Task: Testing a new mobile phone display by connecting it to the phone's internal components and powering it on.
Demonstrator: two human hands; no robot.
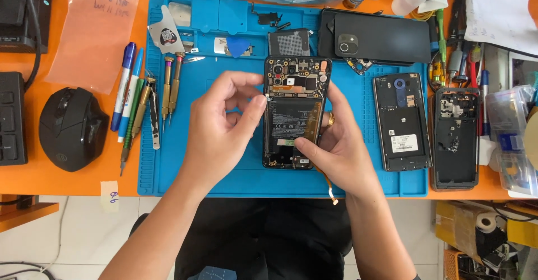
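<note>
Head view, opened phone (295, 112) between both hands, left hand (221, 126), right hand (336, 148) gripping.

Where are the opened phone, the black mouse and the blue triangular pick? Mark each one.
opened phone (295, 117): head view, on its exposed black battery.
black mouse (72, 127): head view, on its upper shell.
blue triangular pick (238, 45): head view, on its flat middle.
</note>
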